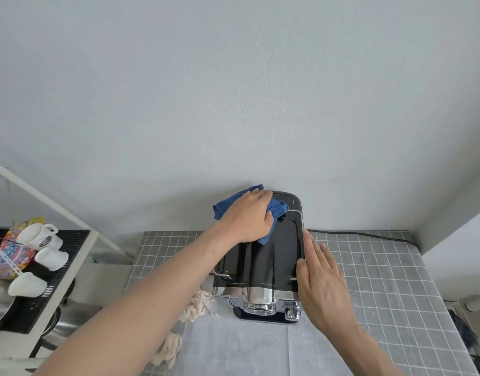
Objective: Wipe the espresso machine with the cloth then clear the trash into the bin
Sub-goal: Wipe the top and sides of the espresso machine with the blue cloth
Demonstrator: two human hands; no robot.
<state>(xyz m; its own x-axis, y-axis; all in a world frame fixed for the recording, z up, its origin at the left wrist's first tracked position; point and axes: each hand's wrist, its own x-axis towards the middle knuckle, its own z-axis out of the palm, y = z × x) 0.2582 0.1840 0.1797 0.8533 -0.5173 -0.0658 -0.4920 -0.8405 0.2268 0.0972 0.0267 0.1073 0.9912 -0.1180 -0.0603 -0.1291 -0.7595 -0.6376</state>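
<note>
Crumpled tissues (170, 348) on grid-tiled counter (382, 280)

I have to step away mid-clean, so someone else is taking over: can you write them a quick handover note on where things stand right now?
Left hand: pressing the blue cloth flat on the rear top of the espresso machine.
Right hand: open, fingers flat against the machine's right side, steadying it.
Trash: two crumpled paper scraps lie on the counter left of the machine.
Done: wiping is under way on the top.
Left: finish wiping, then bin the scraps. No bin is in view.
</note>
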